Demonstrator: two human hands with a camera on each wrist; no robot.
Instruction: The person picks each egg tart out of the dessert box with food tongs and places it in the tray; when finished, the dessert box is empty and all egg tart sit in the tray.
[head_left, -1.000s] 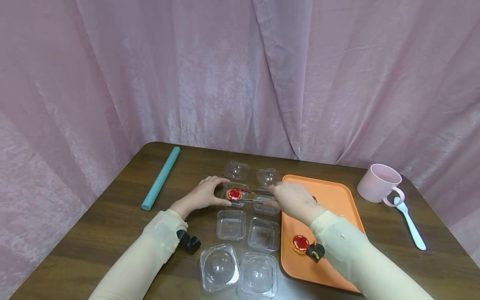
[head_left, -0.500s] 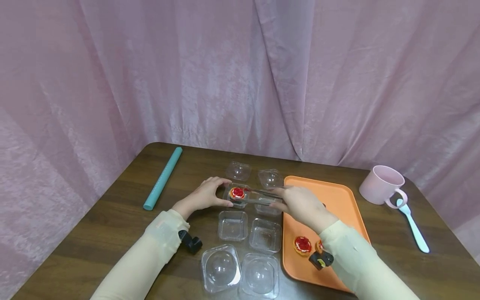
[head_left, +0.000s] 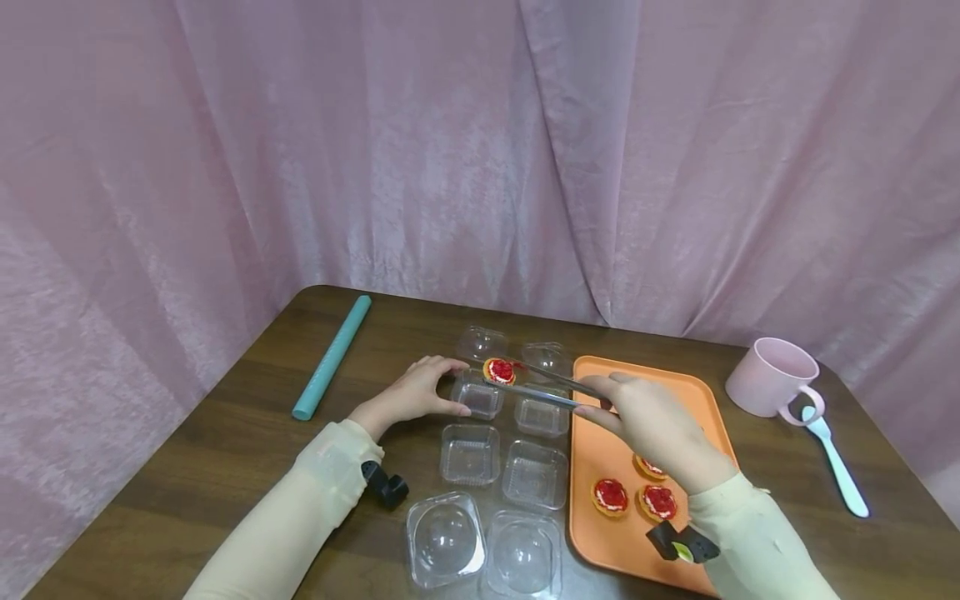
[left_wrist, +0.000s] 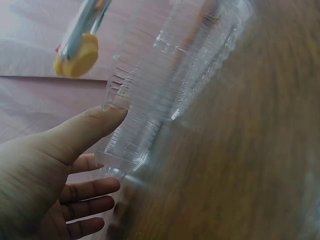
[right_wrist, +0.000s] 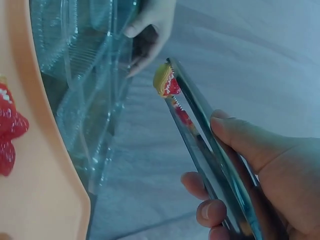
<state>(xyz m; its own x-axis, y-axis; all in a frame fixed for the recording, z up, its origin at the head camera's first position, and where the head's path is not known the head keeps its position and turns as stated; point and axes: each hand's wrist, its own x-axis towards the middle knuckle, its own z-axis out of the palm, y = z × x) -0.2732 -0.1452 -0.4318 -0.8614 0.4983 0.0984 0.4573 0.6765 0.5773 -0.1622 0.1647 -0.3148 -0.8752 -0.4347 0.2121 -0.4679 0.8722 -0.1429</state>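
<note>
My right hand (head_left: 660,425) grips metal tongs (head_left: 551,393). Their tips clasp a small tart (head_left: 499,372) with a red and white topping. The tart hangs just above the back-left clear plastic container (head_left: 478,402), as the right wrist view also shows the tart (right_wrist: 165,82) at the tongs' ends. With thumb and forefinger spread, my left hand (head_left: 416,392) holds that container by its left side. In the left wrist view the thumb (left_wrist: 95,127) touches the rim of the clear container (left_wrist: 150,95), and the tart (left_wrist: 77,57) is off to the upper left.
Several other open clear containers, such as one (head_left: 470,454) in front, stand in two columns with domed lids (head_left: 446,537) flipped open. An orange tray (head_left: 600,542) with several tarts (head_left: 611,497) lies right. Beyond are a pink mug (head_left: 772,379), a pale spatula (head_left: 836,462) and a teal rod (head_left: 332,358).
The tongs with the tart have risen out of the back-left container and moved right and back, while my right hand shifted right. My left hand has stayed at the container.
</note>
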